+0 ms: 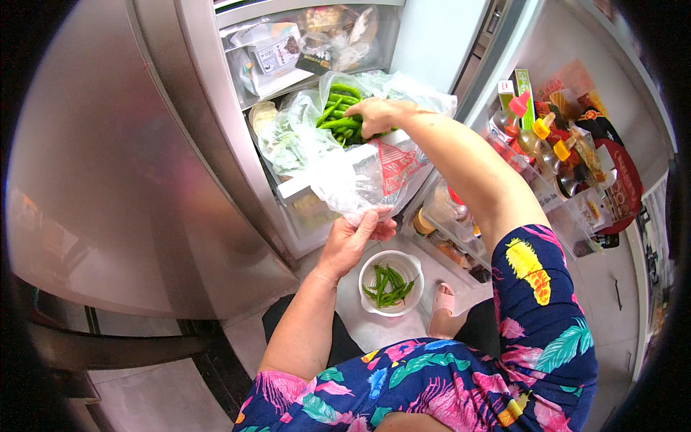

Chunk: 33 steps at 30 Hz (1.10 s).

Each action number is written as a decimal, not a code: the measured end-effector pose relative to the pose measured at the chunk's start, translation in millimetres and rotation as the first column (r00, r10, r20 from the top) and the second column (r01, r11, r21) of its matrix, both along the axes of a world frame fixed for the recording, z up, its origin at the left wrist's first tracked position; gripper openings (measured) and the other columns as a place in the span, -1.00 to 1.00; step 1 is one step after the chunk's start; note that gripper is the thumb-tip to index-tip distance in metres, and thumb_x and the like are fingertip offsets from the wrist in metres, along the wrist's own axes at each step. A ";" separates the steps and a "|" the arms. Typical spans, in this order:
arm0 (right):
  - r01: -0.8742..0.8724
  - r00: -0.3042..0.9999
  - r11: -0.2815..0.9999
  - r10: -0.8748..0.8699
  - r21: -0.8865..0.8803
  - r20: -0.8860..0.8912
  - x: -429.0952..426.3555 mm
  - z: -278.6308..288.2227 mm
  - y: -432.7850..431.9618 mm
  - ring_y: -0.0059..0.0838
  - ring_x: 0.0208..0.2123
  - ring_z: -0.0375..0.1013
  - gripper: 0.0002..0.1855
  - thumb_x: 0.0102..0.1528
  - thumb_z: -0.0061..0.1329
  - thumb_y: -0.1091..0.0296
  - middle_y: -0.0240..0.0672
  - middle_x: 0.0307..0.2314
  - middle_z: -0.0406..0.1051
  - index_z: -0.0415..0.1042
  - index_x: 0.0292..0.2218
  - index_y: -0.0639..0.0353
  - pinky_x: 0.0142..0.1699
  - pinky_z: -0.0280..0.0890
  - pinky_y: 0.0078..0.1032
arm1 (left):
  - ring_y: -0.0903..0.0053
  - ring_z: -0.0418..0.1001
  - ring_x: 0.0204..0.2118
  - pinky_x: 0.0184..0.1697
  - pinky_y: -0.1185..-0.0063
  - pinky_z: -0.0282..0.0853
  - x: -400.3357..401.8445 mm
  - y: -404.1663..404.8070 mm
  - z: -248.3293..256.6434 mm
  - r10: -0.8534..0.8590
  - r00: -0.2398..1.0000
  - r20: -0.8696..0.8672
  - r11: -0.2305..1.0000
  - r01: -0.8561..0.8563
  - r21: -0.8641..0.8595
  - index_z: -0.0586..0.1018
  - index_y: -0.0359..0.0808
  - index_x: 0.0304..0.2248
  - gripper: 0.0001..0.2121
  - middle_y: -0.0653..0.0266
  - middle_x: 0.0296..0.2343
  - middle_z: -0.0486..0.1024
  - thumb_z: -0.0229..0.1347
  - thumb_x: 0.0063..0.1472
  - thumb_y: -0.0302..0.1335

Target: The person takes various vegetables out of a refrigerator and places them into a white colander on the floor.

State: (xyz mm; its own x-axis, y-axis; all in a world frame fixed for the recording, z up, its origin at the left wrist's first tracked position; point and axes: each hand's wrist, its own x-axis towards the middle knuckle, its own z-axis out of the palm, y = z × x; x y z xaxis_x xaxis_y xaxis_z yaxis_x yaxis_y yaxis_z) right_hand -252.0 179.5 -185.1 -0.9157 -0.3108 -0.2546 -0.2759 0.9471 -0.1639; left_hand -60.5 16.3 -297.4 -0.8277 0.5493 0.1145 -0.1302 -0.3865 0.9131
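Note:
My left hand (353, 240) pinches the gathered edge of a thin clear plastic bag (345, 175) with red print. The bag lies opened over a pulled-out refrigerator drawer (310, 208), and long green chili peppers (343, 121) fill its mouth. Among those peppers is my right hand (380, 116), palm down, its index finger extended; whether its hidden fingers grip any cannot be told. On the floor below stands a round white plastic colander (367, 302) holding several green peppers (390, 286).
To the right, the open refrigerator door carries shelves of bottles and packets (545, 140). A higher clear drawer (259, 89) holds bagged food. A closed metallic door (124, 162) curves along the left. My foot in a pink sandal (442, 299) is beside the colander.

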 end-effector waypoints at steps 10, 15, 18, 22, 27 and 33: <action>-0.025 0.980 1.000 0.020 -0.020 -0.197 -26.5 32.4 44.1 -0.28 -0.33 0.48 -0.32 -0.23 -0.09 0.43 -0.06 -0.23 0.42 0.31 0.03 -0.01 -0.28 0.38 -0.45 | 0.45 0.50 -0.32 -0.22 0.50 0.44 -4.1 1.3 -4.2 0.013 1.000 0.008 0.999 -0.013 0.047 0.43 -0.40 -0.09 -0.62 0.17 -0.34 0.50 -0.12 0.29 -0.25; -0.020 0.952 0.998 0.037 0.058 -0.305 -20.7 24.0 36.9 -0.22 -0.08 0.37 -0.35 -0.21 -0.06 0.37 -0.10 -0.14 0.38 0.31 0.02 0.01 0.03 0.25 -0.41 | 0.55 0.48 -0.33 -0.21 0.56 0.41 -2.7 2.6 -3.0 0.015 0.999 0.029 0.999 -0.017 0.050 0.46 -0.39 -0.11 -0.61 0.20 -0.35 0.51 -0.12 0.29 -0.22; 0.101 0.962 0.995 -0.098 -0.001 -0.256 -33.7 2.3 36.2 -0.21 -0.19 0.45 -0.33 -0.18 -0.05 0.37 -0.10 -0.16 0.39 0.26 0.05 0.01 -0.14 0.40 -0.39 | 0.55 0.48 -0.33 -0.21 0.57 0.41 -2.7 6.8 -1.1 0.002 1.000 0.031 0.999 -0.004 0.053 0.47 -0.38 -0.11 -0.62 0.20 -0.35 0.51 -0.12 0.29 -0.22; 0.053 0.970 0.998 -0.042 0.038 -0.239 -22.1 -18.9 11.1 -0.16 -0.20 0.43 -0.32 -0.19 -0.01 0.34 -0.08 -0.20 0.41 0.25 0.04 -0.06 -0.13 0.37 -0.38 | 0.49 0.49 -0.32 -0.20 0.53 0.41 -0.9 5.8 -0.1 0.011 1.000 0.017 1.000 -0.012 0.028 0.45 -0.38 -0.11 -0.63 0.18 -0.35 0.51 -0.12 0.30 -0.24; -0.054 0.986 0.993 0.069 0.104 -0.149 -14.8 -11.2 -3.5 -0.17 -0.10 0.38 -0.27 -0.18 -0.03 0.33 -0.12 -0.14 0.38 0.19 0.10 -0.14 -0.02 0.29 -0.37 | 0.46 0.49 -0.33 -0.20 0.51 0.41 -1.9 7.9 -1.4 0.011 1.000 0.019 1.000 -0.011 0.013 0.46 -0.39 -0.13 -0.65 0.17 -0.35 0.51 -0.13 0.30 -0.26; -0.104 0.989 0.963 0.075 0.250 0.125 -18.7 -8.0 -16.3 0.02 0.02 0.19 0.00 -0.24 0.10 0.13 0.22 0.06 -0.03 -0.11 0.20 -0.29 0.02 0.25 -0.25 | 0.46 0.50 -0.35 -0.22 0.51 0.42 -4.1 17.4 -6.4 -0.023 1.000 0.010 1.000 0.023 -0.004 0.45 -0.40 -0.13 -0.65 0.14 -0.36 0.52 -0.12 0.30 -0.26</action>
